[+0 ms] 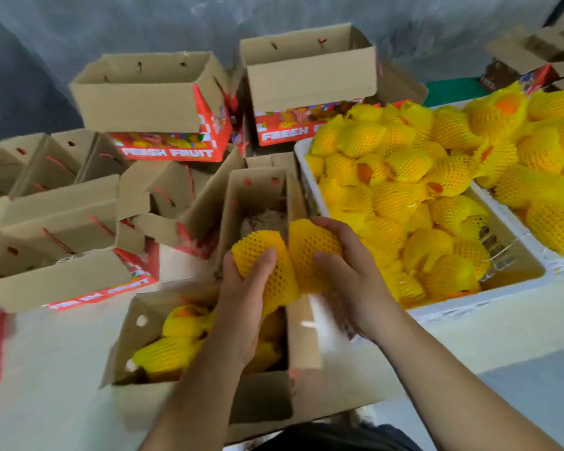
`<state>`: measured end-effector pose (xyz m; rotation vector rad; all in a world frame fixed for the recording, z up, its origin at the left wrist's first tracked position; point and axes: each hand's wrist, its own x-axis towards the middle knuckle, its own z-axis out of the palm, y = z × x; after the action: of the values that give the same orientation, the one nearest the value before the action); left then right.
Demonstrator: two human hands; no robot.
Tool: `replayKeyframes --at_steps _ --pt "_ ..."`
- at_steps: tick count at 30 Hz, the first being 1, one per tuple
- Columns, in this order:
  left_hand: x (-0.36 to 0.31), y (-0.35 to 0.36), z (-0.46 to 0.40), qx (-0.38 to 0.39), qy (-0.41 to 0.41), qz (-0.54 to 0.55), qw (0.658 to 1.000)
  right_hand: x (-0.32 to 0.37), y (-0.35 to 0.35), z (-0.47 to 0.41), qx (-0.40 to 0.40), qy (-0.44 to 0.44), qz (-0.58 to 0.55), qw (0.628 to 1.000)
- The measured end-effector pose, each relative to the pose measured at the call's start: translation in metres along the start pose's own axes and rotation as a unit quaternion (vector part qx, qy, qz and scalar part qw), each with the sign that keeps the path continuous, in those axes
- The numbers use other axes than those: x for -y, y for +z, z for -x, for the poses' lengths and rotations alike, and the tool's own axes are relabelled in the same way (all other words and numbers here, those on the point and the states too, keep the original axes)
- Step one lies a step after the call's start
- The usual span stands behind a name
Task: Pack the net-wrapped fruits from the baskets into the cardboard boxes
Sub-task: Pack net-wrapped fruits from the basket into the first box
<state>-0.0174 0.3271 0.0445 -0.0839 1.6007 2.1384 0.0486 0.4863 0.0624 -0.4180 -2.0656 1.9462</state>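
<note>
My left hand grips a fruit in yellow foam net, and my right hand grips a second net-wrapped fruit right beside it. Both fruits hover above the gap between two open cardboard boxes. The near box holds several net-wrapped fruits. The box behind it shows only pale padding at its bottom. A white basket to the right is piled with net-wrapped fruits.
A second white basket full of wrapped fruits sits at the far right. Several open "FRESH FRUIT" boxes stand stacked at the left and back. A grey wall rises behind them. More cartons lie at the top right.
</note>
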Motion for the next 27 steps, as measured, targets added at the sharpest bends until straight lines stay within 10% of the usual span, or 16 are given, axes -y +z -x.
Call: replayKeyframes --at_steps 5,9,11,13,15,20,27 --pt "-0.039 -0.126 -0.001 0.032 -0.086 0.046 0.995 -0.003 0.106 0.013 -0.034 0.007 0.075 0.997" --pt "-0.056 -0.186 -0.001 -0.012 -0.009 -0.3 0.954 -0.023 0.161 0.027 -0.055 0.026 0.15 0.987" --pt "-0.045 -0.206 -0.006 0.01 0.032 -0.559 0.829 -0.04 0.176 0.037 -0.019 0.047 0.184 0.982" --pt "-0.027 -0.217 -0.009 0.002 0.103 -0.779 0.619 -0.059 0.189 0.043 0.051 0.069 0.289 0.954" --pt "-0.008 -0.219 -0.009 -0.002 0.14 -0.843 0.519 -0.07 0.199 0.043 0.104 0.122 0.366 0.917" --pt "0.004 -0.216 -0.018 0.001 0.259 -0.817 0.516 -0.07 0.194 0.03 0.102 0.186 0.398 0.893" --pt "-0.011 -0.233 -0.013 0.139 0.209 -0.783 0.569 -0.063 0.194 0.032 0.008 0.171 0.229 0.958"
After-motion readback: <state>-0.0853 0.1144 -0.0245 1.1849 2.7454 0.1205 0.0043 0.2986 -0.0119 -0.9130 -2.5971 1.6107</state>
